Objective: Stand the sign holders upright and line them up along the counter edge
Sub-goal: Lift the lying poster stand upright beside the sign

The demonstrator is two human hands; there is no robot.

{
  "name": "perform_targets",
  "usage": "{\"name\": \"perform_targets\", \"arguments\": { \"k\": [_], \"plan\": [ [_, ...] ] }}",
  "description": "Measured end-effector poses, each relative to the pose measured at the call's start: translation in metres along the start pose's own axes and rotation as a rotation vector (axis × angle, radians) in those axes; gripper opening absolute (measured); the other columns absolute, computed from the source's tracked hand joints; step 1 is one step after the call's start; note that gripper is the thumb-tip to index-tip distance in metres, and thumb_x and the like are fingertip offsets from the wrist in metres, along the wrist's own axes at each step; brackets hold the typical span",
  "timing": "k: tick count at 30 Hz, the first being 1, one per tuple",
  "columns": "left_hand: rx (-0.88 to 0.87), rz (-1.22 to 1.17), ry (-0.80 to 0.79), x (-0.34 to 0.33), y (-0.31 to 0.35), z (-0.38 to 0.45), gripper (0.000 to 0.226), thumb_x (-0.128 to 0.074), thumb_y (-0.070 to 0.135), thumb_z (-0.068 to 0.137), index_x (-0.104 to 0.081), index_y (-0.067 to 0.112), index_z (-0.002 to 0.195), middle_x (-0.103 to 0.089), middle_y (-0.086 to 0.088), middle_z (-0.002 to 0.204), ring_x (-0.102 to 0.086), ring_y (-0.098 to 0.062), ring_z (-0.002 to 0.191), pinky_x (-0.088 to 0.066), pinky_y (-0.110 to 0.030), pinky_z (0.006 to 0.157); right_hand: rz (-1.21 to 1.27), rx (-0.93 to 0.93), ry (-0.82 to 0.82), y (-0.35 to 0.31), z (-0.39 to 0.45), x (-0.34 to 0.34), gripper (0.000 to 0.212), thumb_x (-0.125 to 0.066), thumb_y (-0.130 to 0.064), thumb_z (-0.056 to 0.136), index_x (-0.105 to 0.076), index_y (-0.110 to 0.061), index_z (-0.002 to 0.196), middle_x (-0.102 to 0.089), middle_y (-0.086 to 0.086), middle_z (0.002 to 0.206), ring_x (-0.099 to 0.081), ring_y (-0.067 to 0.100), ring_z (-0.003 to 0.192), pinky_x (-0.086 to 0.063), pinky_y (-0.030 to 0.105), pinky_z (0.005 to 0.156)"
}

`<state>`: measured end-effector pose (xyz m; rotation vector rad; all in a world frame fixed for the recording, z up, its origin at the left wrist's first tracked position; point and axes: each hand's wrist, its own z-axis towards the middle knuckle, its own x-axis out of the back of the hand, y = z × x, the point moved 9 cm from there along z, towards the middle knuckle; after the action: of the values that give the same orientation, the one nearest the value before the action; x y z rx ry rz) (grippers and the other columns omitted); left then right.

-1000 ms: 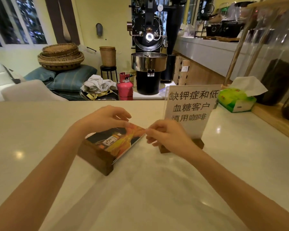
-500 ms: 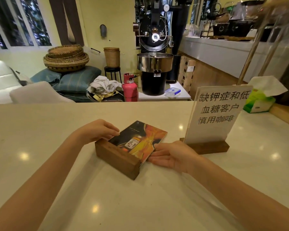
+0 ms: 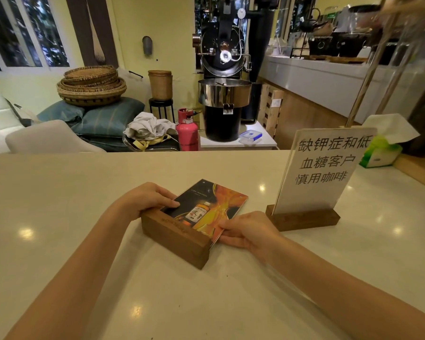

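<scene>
Tipped sign holder [image 3: 182, 231] | left hand [image 3: 145, 201], right hand [image 3: 249, 231] gripping it | upright sign holder [image 3: 312, 190] beside right | counter [image 3: 59, 192]

On the bench [image 3: 59, 241] a sign holder [image 3: 194, 222] lies flat near the middle, its base toward the person. The left hand [image 3: 145, 201] rests on its left edge, the right hand [image 3: 249, 229] on its right edge. Just right of it a second holder [image 3: 314, 177] stands upright. Farther right sits a tissue box [image 3: 380, 153], apparently on the bench. Behind the bench stands a roaster [image 3: 225, 94], with a gas bottle [image 3: 187, 130] to its left and baskets [image 3: 91, 85] farther left.
</scene>
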<state>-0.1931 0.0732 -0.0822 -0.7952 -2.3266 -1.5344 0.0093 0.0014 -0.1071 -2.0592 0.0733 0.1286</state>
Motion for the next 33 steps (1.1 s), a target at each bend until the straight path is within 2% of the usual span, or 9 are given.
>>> {"name": "perform_targets", "arguments": {
  "k": [5,7,12,17,20,24,28,30,33],
  "plan": [
    [-0.043,-0.013,0.039,0.004,0.005,-0.004,0.030,-0.067,0.013,0.078,-0.065,0.012,0.108,-0.064,-0.004,0.102,-0.058,-0.022,0.101,-0.051,-0.029,0.078,-0.083,0.078,-0.001,-0.012,0.002,0.005,0.022,-0.068,-0.005,0.077,-0.063,0.008,0.095,-0.073,0.018,0.094,-0.073,0.023,0.076,-0.061,0.032,0.069],
    [-0.091,-0.069,0.035,0.003,0.010,-0.007,0.028,-0.067,0.012,0.078,-0.064,0.012,0.105,-0.065,-0.007,0.104,-0.058,-0.023,0.103,-0.050,-0.033,0.085,-0.117,0.147,0.001,-0.025,-0.001,0.008,0.024,-0.067,-0.003,0.078,-0.061,0.010,0.097,-0.072,0.019,0.094,-0.074,0.022,0.076,-0.061,0.029,0.064],
    [-0.238,-0.151,0.056,0.008,0.029,-0.017,0.019,-0.069,0.008,0.076,-0.062,0.014,0.092,-0.066,-0.012,0.095,-0.063,-0.024,0.093,-0.052,-0.030,0.073,-0.248,0.393,0.012,-0.062,-0.016,0.013,0.020,-0.068,-0.001,0.076,-0.060,0.000,0.094,-0.071,0.008,0.071,-0.071,0.009,0.057,-0.056,0.019,0.052],
    [-0.391,-0.157,0.116,0.013,0.047,-0.032,0.018,-0.069,0.007,0.075,-0.059,0.016,0.086,-0.064,-0.005,0.086,-0.063,-0.017,0.082,-0.052,-0.026,0.062,-0.346,0.597,0.039,-0.085,-0.034,0.014,0.021,-0.069,-0.001,0.075,-0.059,-0.008,0.093,-0.069,0.008,0.072,-0.069,0.005,0.057,-0.055,0.017,0.052],
    [-0.457,-0.155,0.137,0.012,0.054,-0.039,0.019,-0.069,0.004,0.075,-0.057,0.018,0.081,-0.065,-0.004,0.085,-0.064,-0.018,0.081,-0.055,-0.028,0.063,-0.421,0.703,0.059,-0.089,-0.046,0.015,0.021,-0.069,-0.006,0.076,-0.057,-0.019,0.086,-0.068,-0.001,0.071,-0.069,-0.001,0.060,-0.053,0.012,0.051],
    [-0.501,-0.169,0.151,0.007,0.060,-0.045,0.020,-0.069,0.003,0.073,-0.055,0.016,0.080,-0.065,-0.004,0.083,-0.065,-0.021,0.082,-0.056,-0.034,0.068,-0.452,0.805,0.088,-0.090,-0.057,0.021,0.023,-0.069,-0.005,0.075,-0.058,-0.010,0.094,-0.066,-0.007,0.069,-0.067,-0.006,0.062,-0.050,0.008,0.051],
    [-0.547,-0.125,0.205,0.003,0.068,-0.051,0.024,-0.072,0.003,0.071,-0.054,0.019,0.074,-0.067,-0.009,0.085,-0.066,-0.024,0.080,-0.053,-0.030,0.068,-0.548,0.900,0.150,-0.093,-0.067,0.028,0.024,-0.070,-0.007,0.075,-0.056,-0.016,0.092,-0.063,-0.014,0.070,-0.064,-0.013,0.064,-0.048,0.004,0.054],
    [-0.571,-0.077,0.240,0.002,0.071,-0.053,0.026,-0.075,0.004,0.068,-0.055,0.019,0.072,-0.068,-0.015,0.087,-0.067,-0.026,0.080,-0.054,-0.034,0.072,-0.572,0.937,0.175,-0.092,-0.072,0.031,0.024,-0.071,-0.007,0.074,-0.057,-0.014,0.093,-0.062,-0.013,0.069,-0.062,-0.015,0.063,-0.048,0.002,0.056],
    [-0.586,-0.013,0.271,0.002,0.075,-0.056,0.029,-0.078,0.004,0.064,-0.054,0.020,0.067,-0.068,-0.009,0.075,-0.066,-0.024,0.072,-0.054,-0.036,0.074,-0.606,0.987,0.218,-0.089,-0.078,0.035,0.025,-0.073,-0.008,0.072,-0.058,-0.015,0.091,-0.064,-0.008,0.071,-0.063,-0.013,0.065,-0.051,0.005,0.062]
  ]
}}
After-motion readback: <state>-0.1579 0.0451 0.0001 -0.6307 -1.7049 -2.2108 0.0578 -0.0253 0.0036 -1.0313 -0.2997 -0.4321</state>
